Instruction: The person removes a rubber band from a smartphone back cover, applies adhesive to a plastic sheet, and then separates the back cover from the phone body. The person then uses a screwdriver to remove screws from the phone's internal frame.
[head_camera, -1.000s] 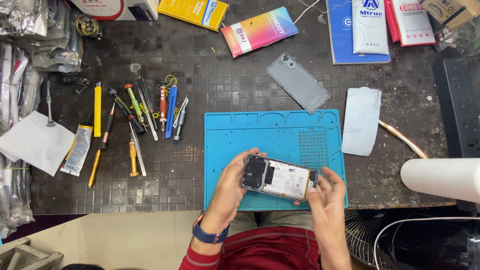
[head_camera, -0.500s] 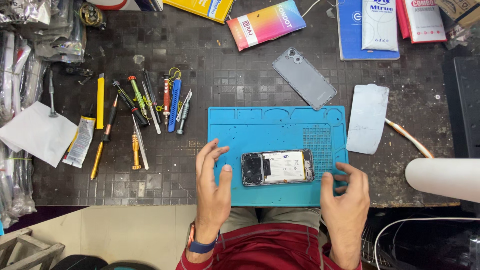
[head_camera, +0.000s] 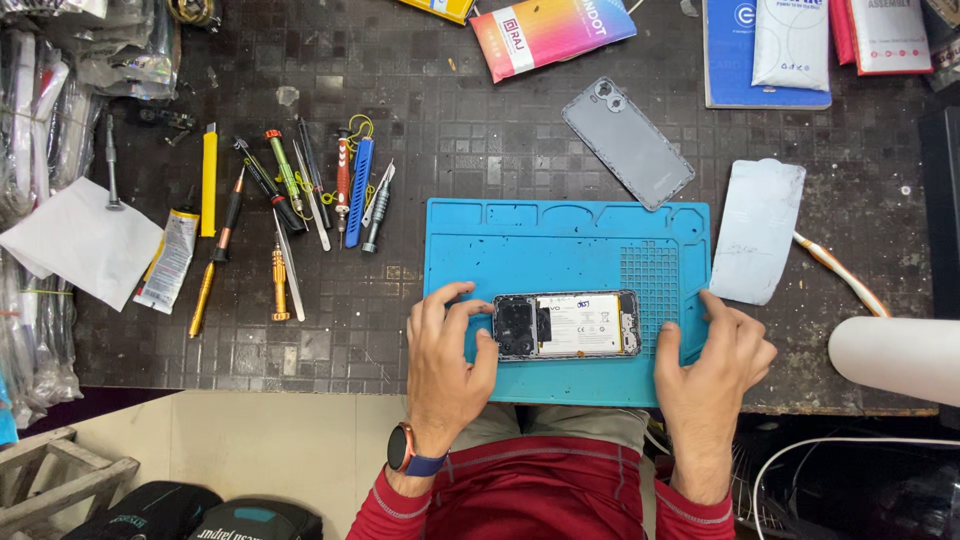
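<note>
1 opened phone (head_camera: 566, 325) between 2 hands: left hand (head_camera: 445, 350), right hand (head_camera: 712, 362).

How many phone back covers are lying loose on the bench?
1: a grey back cover lies on the dark bench above the blue mat, beyond the opened phone. Others may be hidden among the packets.

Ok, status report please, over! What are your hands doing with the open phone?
Left hand flat on blue mat, fingertips at opened phone. Right hand flat on mat edge, empty. Phone lies face down, uncovered.
</note>
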